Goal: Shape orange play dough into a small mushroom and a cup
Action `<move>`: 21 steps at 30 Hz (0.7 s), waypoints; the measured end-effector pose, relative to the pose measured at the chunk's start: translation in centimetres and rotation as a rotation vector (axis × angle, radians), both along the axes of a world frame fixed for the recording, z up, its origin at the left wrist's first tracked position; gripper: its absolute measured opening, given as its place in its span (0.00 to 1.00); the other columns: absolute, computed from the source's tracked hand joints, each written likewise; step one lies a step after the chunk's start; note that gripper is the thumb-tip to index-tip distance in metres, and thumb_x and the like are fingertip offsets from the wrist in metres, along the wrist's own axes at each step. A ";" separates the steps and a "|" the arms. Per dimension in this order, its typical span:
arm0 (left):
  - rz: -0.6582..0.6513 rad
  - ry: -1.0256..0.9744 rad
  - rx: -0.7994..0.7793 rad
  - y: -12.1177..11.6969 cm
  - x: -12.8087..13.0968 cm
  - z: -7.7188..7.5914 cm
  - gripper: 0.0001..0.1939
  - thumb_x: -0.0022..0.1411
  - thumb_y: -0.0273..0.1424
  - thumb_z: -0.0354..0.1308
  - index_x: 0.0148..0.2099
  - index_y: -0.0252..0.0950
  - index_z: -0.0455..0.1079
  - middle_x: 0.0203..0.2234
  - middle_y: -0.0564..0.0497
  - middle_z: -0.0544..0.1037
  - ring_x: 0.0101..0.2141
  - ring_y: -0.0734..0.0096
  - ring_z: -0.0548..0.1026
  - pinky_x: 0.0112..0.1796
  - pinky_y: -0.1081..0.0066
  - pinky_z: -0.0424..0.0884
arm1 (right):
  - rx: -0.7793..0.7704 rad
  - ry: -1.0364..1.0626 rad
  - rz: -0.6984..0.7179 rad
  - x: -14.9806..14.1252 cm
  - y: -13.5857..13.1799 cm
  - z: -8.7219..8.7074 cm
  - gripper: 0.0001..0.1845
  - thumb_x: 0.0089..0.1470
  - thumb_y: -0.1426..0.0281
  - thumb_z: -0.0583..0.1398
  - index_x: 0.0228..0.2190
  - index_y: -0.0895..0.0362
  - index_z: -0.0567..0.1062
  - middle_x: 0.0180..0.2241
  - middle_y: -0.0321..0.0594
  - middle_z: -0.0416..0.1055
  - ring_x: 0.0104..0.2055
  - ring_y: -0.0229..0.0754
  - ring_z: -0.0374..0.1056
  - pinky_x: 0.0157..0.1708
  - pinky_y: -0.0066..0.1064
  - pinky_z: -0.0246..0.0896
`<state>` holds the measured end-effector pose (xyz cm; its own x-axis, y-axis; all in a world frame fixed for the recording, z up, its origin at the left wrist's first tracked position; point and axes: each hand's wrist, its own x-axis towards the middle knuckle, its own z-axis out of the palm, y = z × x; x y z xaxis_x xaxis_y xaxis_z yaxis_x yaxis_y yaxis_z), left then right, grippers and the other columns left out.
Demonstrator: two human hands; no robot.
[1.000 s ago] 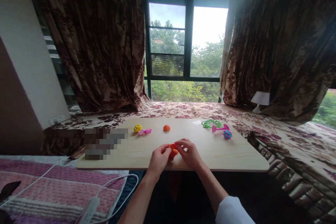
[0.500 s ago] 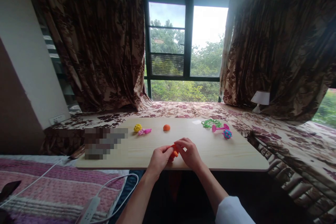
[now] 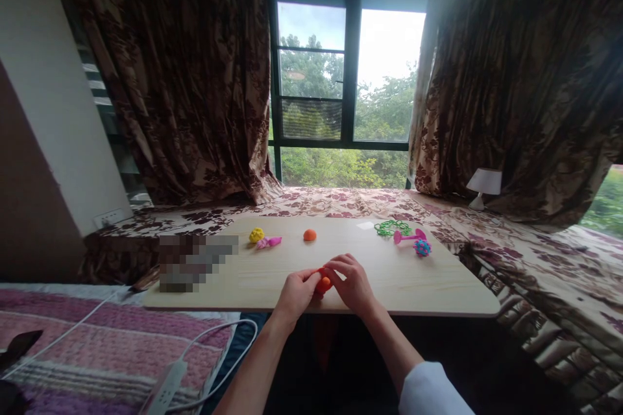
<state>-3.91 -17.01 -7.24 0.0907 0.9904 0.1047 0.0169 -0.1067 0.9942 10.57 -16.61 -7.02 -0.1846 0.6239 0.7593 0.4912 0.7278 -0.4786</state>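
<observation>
A small orange-red object (image 3: 324, 284), rounded at its lower end, is held between my two hands near the front edge of the table (image 3: 389, 288). My left hand (image 3: 298, 288) pinches it from the left with thumb and fingers. From the right, the thumb and fingertips of my right hand (image 3: 351, 282) close on its top. My fingers hide much of it, and its exact kind is not clear. Beyond my hands lies an orange dome-shaped piece (image 3: 310, 235). Farther left are a yellow bumpy ball (image 3: 256, 235) and a pink toy figure (image 3: 269, 243).
At the table's right lie a green beaded string (image 3: 392, 227), a pink dumbbell-shaped toy (image 3: 409, 237) and a blue-and-pink knobbed ball (image 3: 422, 247). A blurred patch covers the table's left end. A white lamp (image 3: 485, 181) stands on the window ledge. A power strip (image 3: 165, 386) lies at lower left.
The view has shifted very slightly. Both hands stay on the orange-red object, whose rounded end now shows a little more between them.
</observation>
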 end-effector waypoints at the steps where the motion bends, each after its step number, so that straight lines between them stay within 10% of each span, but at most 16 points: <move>1: 0.004 0.000 -0.003 0.0 0.0 0.0 0.15 0.48 0.38 0.56 0.34 0.33 0.75 0.22 0.50 0.76 0.22 0.72 0.71 0.24 0.73 0.68 | 0.003 -0.006 0.004 0.0 0.0 0.1 0.09 0.54 0.71 0.55 0.31 0.52 0.76 0.30 0.39 0.71 0.35 0.41 0.63 0.38 0.34 0.60; 21: 0.029 -0.099 0.027 0.0 -0.1 -0.1 0.18 0.48 0.37 0.58 0.42 0.35 0.73 0.29 0.49 0.79 0.28 0.71 0.74 0.31 0.73 0.71 | -0.108 0.127 0.053 0.0 0.6 -0.5 0.09 0.53 0.70 0.55 0.34 0.55 0.75 0.31 0.40 0.70 0.35 0.40 0.66 0.30 0.30 0.66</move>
<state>-4.01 -17.01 -7.36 0.0499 0.9892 0.1380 -0.0776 -0.1339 0.9880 10.59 -16.00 -7.47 -0.1265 0.6953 0.7075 0.3845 0.6918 -0.6112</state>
